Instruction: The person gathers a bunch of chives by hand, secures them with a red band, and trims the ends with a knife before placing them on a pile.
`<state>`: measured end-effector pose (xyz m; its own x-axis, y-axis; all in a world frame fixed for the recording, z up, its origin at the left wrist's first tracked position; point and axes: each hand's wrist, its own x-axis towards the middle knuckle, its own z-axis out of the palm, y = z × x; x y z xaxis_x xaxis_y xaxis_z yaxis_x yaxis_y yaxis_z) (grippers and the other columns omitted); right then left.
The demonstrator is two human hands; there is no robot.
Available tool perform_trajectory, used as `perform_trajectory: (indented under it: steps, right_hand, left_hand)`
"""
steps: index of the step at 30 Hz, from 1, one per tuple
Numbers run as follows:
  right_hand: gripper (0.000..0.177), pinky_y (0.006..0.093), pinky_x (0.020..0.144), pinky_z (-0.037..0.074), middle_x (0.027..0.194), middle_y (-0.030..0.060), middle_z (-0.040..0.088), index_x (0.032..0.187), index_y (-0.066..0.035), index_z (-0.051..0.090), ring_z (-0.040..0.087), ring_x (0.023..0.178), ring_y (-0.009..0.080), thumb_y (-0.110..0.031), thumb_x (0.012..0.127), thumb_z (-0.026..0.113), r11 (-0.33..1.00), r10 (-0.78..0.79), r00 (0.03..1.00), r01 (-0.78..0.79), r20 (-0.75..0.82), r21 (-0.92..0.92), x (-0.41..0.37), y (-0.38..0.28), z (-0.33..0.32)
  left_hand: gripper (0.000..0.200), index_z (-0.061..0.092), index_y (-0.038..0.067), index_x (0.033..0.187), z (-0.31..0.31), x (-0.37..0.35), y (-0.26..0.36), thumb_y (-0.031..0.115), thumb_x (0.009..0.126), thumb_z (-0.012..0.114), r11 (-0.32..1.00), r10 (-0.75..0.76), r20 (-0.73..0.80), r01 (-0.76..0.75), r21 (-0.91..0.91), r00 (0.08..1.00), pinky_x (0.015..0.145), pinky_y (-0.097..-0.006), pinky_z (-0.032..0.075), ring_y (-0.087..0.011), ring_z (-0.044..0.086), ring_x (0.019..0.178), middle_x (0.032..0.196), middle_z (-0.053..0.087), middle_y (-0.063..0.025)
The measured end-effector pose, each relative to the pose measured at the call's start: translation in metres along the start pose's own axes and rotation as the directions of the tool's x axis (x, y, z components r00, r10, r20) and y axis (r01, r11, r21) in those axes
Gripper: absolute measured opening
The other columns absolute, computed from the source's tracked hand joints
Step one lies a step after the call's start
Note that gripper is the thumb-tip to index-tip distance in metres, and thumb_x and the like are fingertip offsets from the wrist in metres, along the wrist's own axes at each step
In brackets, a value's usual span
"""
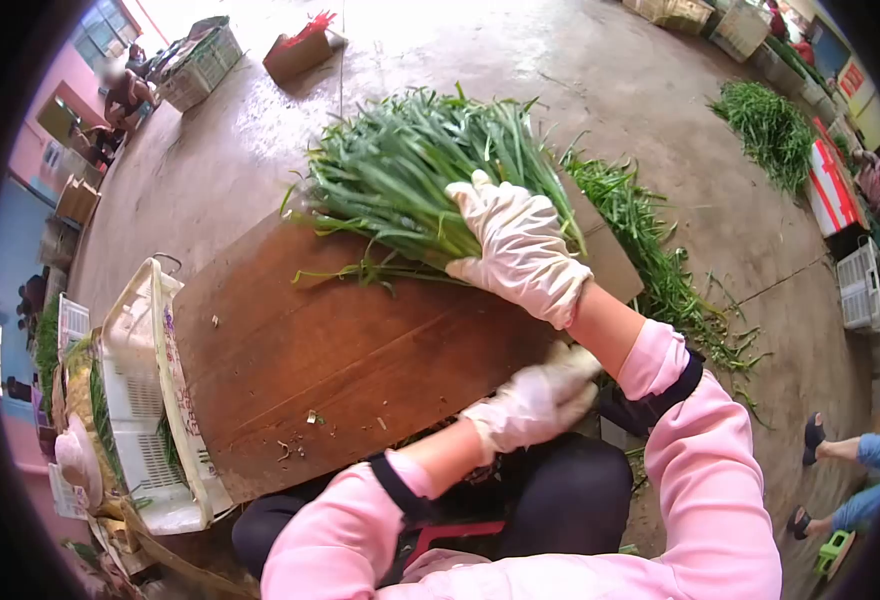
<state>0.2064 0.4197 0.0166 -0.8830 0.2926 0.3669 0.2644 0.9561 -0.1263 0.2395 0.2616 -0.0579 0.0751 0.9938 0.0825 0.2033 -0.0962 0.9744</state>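
Observation:
A thick bunch of long green leafy stalks (410, 165), like chives, lies across the far end of a brown wooden board (350, 330). My right hand (522, 245), in a white glove, is on the near right side of the bunch, thumb and fingers closed around its stalks. Below it, my left hand (542, 400), also gloved, is beside the board's near right edge, above my lap and under my right forearm. Its fingers look curled but are blurred, and what they hold, if anything, is hidden.
Loose green leaves (640, 230) lie on the floor at right. A white plastic crate (150, 400) stands left of the board. Farther off are a cardboard box (298, 50), a green pile (765, 130) and several people. A person's sandalled feet (820, 445) show at right.

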Motion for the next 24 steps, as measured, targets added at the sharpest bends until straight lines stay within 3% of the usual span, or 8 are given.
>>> perform_trajectory:
  steps: [3,5,7,12,17,18,21,24]
  right_hand:
    - [0.075,0.0412,0.114,0.042,0.143,0.0264,0.057,0.144,0.001,0.054,0.056,0.132,0.0407,-0.043,0.088,0.078,0.903,-0.005,0.999,-0.012,0.038,0.430,-0.006,0.016,-0.052]
    - [0.065,0.0388,0.112,0.044,0.139,0.0248,0.061,0.142,0.001,0.055,0.058,0.130,0.0384,-0.034,0.092,0.075,0.868,0.166,0.970,-0.060,-0.175,0.493,-0.012,0.039,-0.078]
    - [0.071,0.0385,0.113,0.044,0.142,0.0246,0.060,0.143,0.005,0.053,0.058,0.133,0.0342,-0.038,0.092,0.077,0.677,0.400,0.915,-0.255,-0.054,0.690,-0.022,0.072,-0.083]
    - [0.119,0.0389,0.115,0.039,0.150,0.0265,0.051,0.153,0.010,0.035,0.050,0.138,0.0322,-0.069,0.077,0.080,0.517,0.401,0.764,-0.644,0.505,0.563,-0.020,0.104,-0.036]
    - [0.129,0.0371,0.119,0.034,0.150,0.0225,0.050,0.155,0.008,0.029,0.045,0.142,0.0294,-0.055,0.066,0.096,0.281,0.363,0.821,-0.548,0.441,0.788,-0.015,0.061,0.001]
    - [0.139,0.0373,0.120,0.034,0.152,0.0241,0.048,0.158,0.008,0.021,0.044,0.144,0.0321,-0.052,0.060,0.099,0.452,0.483,0.764,-0.636,0.428,0.626,-0.014,0.058,0.008]
    - [0.144,0.0394,0.115,0.041,0.151,0.0266,0.049,0.163,0.005,0.013,0.050,0.140,0.0355,-0.045,0.059,0.100,0.633,0.531,0.764,-0.645,0.366,0.429,-0.012,0.051,0.016]
    - [0.126,0.0406,0.112,0.046,0.150,0.0242,0.050,0.162,-0.002,0.021,0.053,0.137,0.0339,-0.033,0.067,0.097,0.500,0.575,0.653,-0.757,0.493,0.420,-0.014,0.036,0.000]
  left_hand:
    - [0.046,0.054,0.003,0.148,0.033,0.007,0.009,0.011,0.102,0.060,0.853,0.051,0.121,0.020,-0.522,0.991,0.114,-0.0313,0.043,-0.0176,0.056,0.133,0.146,0.062,-0.0085]
    - [0.044,0.056,0.001,0.146,0.012,-0.010,0.041,0.015,0.104,0.060,0.968,-0.217,-0.058,0.207,-0.142,0.975,0.112,-0.0314,0.043,-0.0169,0.058,0.130,0.144,0.063,-0.0099]
    - [0.040,0.063,0.000,0.138,-0.030,-0.030,0.064,0.026,0.107,0.058,0.949,-0.308,-0.169,0.315,0.017,0.936,0.107,-0.0307,0.048,-0.0171,0.065,0.119,0.129,0.072,-0.0095]
    - [0.037,0.066,0.003,0.125,-0.108,-0.090,0.027,0.033,0.102,0.066,0.816,-0.569,-0.530,0.354,-0.457,0.629,0.079,-0.0290,0.054,-0.0119,0.064,0.084,0.107,0.072,-0.0054]
    - [0.061,0.058,-0.005,0.127,-0.141,-0.057,0.006,0.045,0.096,0.073,0.608,-0.758,-0.451,0.261,-0.750,0.471,0.075,-0.0359,0.060,-0.0241,0.068,0.084,0.110,0.068,-0.0184]
    - [0.069,0.057,-0.008,0.128,-0.140,-0.044,0.004,0.048,0.093,0.077,0.568,-0.796,-0.461,0.221,-0.793,0.393,0.077,-0.0393,0.063,-0.0290,0.070,0.086,0.111,0.067,-0.0223]
    - [0.105,0.026,-0.015,0.153,-0.145,-0.012,0.000,0.048,0.089,0.081,0.477,-0.793,-0.358,0.136,-0.868,0.493,0.101,-0.0529,0.055,-0.0472,0.058,0.126,0.153,0.035,-0.0390]
    - [0.091,0.041,-0.006,0.149,-0.132,0.012,0.003,0.048,0.088,0.083,0.491,-0.766,-0.408,0.042,-0.870,0.497,0.102,-0.0551,0.055,-0.0433,0.060,0.125,0.147,0.047,-0.0333]
